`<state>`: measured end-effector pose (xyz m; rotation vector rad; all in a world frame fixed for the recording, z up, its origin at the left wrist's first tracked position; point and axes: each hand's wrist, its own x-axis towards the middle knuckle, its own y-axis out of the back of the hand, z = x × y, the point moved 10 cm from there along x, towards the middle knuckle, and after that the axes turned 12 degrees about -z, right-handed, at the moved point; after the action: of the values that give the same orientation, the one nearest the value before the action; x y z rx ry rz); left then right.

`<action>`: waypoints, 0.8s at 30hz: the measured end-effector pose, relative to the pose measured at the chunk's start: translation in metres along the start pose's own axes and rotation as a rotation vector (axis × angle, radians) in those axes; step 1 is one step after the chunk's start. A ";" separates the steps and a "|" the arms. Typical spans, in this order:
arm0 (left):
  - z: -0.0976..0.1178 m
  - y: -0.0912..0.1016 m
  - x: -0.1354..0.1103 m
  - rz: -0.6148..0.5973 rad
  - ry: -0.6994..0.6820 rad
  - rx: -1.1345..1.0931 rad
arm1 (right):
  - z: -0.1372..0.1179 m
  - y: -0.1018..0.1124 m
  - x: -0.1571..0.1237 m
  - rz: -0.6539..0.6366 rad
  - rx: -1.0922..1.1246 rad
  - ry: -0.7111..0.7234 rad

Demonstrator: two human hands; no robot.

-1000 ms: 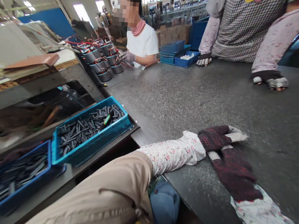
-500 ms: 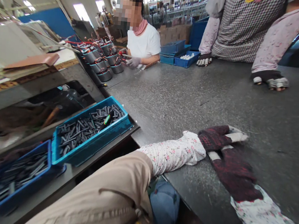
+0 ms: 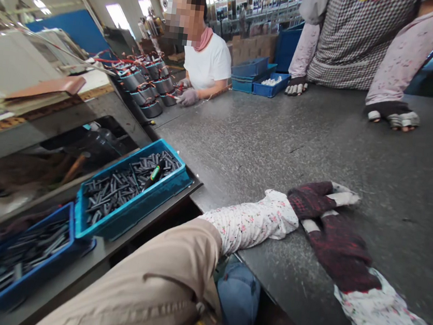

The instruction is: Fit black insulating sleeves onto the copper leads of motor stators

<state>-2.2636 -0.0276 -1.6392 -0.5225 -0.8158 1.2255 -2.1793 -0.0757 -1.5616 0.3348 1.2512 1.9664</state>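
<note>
My left hand (image 3: 311,200), in a dark red knit glove with pale fingertips, rests on the dark tabletop (image 3: 249,145). Its fingers lie stretched out to the right and hold nothing that I can see. Against it, from the lower right, lies my right hand (image 3: 343,250) in a matching glove. The right fingers point toward the left hand and touch it, partly hidden beneath it; those that show look extended, with no object in them. Floral sleeves cover both forearms.
A teal bin (image 3: 123,225) of dark metal pieces, with a black-handled tool (image 3: 154,174) on top, stands left beside a blue bin (image 3: 28,271). Wound motor stators (image 3: 146,89) stand farther back. One co-worker (image 3: 212,63) sits near them; another's gloved hands (image 3: 394,115) rest across the table.
The seated co-worker's gloved hands have shifted slightly left and down, nearer the stators. My own hands have stayed in place.
</note>
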 end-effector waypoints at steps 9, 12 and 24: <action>0.011 -0.006 -0.016 -0.008 0.019 0.012 | 0.004 -0.001 0.000 -0.040 0.045 -0.027; 0.016 -0.010 -0.021 -0.027 0.031 0.010 | 0.000 0.001 -0.001 -0.016 0.042 -0.012; 0.012 -0.009 -0.015 -0.022 0.020 -0.015 | -0.001 0.000 0.000 -0.047 0.057 -0.002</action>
<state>-2.2692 -0.0449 -1.6293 -0.5361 -0.8127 1.1932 -2.1797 -0.0757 -1.5624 0.3328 1.3039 1.8929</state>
